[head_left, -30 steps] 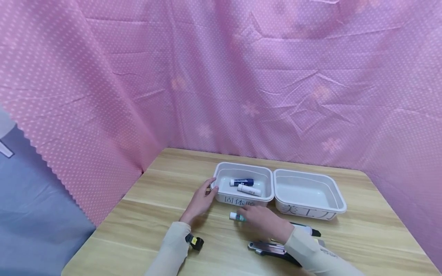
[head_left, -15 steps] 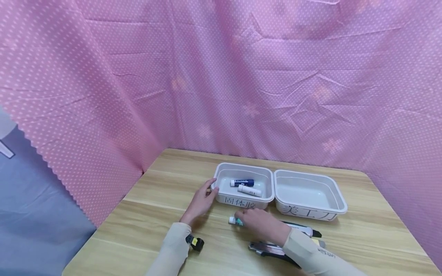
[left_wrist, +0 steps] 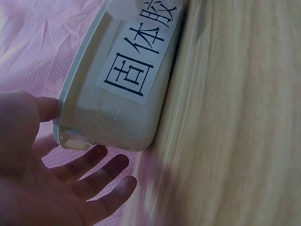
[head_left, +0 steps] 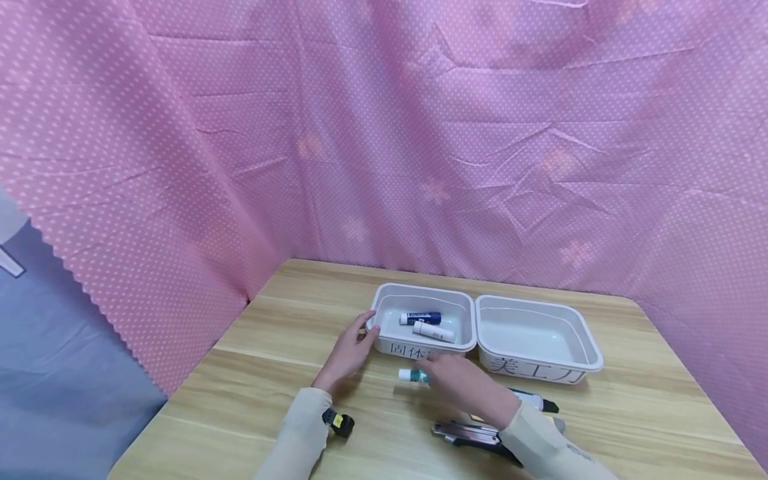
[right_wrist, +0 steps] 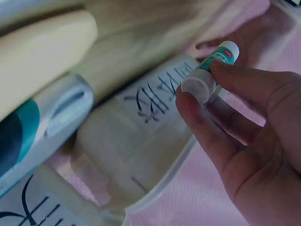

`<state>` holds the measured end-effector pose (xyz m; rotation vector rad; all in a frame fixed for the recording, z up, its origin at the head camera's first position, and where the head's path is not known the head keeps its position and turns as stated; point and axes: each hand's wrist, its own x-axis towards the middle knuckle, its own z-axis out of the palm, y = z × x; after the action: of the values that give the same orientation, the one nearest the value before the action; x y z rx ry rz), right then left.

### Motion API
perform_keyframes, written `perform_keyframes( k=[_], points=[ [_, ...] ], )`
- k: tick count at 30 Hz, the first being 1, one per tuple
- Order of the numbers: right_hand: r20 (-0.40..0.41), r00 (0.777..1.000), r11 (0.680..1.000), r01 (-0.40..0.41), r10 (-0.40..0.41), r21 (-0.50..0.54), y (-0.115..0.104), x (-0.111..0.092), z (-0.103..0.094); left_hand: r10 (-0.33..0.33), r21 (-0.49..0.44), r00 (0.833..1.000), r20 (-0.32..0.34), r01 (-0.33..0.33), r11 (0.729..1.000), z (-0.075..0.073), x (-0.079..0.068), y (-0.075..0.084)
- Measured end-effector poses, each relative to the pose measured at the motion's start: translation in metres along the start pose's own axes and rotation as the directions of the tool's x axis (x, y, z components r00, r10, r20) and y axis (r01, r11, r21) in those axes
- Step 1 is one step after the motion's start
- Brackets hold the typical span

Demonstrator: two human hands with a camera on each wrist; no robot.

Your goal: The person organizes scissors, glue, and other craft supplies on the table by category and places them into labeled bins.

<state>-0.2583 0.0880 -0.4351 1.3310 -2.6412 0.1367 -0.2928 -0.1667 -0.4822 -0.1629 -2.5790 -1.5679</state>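
Observation:
In the head view my left hand [head_left: 348,353] holds the left front corner of a white plastic box [head_left: 384,341], thumb and index finger at its rim; the other fingers spread loosely below in the left wrist view. My right hand [head_left: 465,387] pinches a glue stick [right_wrist: 218,61] with a white cap and green label between thumb and fingers. It hovers just in front of that box's labelled wall. Inside the box lie a dark blue glue stick [head_left: 421,318] and a white glue stick [head_left: 433,331].
A second white box [head_left: 591,333], with a black-lettered label, stands right beside the first. Utility knives lie under and beside my right forearm: one with a silver body [head_left: 474,433], another with a black end [head_left: 549,405]. A pink dotted curtain [head_left: 456,167] hangs behind the wooden table [head_left: 252,400].
The glue stick in my right hand dipped slightly toward me half a second ago, and now is higher, nearer the box. My left hand has stayed at the box corner.

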Motion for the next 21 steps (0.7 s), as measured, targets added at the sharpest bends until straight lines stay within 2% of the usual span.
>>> perform_keyframes(
  k=[4, 13, 21],
  points=[
    [-0.061, 0.998, 0.999, -0.011, 0.014, 0.051, 0.006, -0.002, -0.006, 0.001, -0.001, 1.0, -0.002, -0.001, 1.0, 0.0, 0.0, 0.0],
    [-0.083, 0.993, 0.988, -0.072, 0.084, 0.137, 0.014, -0.009, -0.017, 0.003, -0.003, 1.0, 0.003, -0.003, 1.0, 0.0, -0.001, 0.001],
    [-0.115, 0.99, 0.984, -0.06, 0.08, 0.167, 0.019, -0.011, -0.022, 0.002, -0.003, 1.0, 0.0, -0.002, 1.0, 0.0, 0.0, 0.002]
  ],
)
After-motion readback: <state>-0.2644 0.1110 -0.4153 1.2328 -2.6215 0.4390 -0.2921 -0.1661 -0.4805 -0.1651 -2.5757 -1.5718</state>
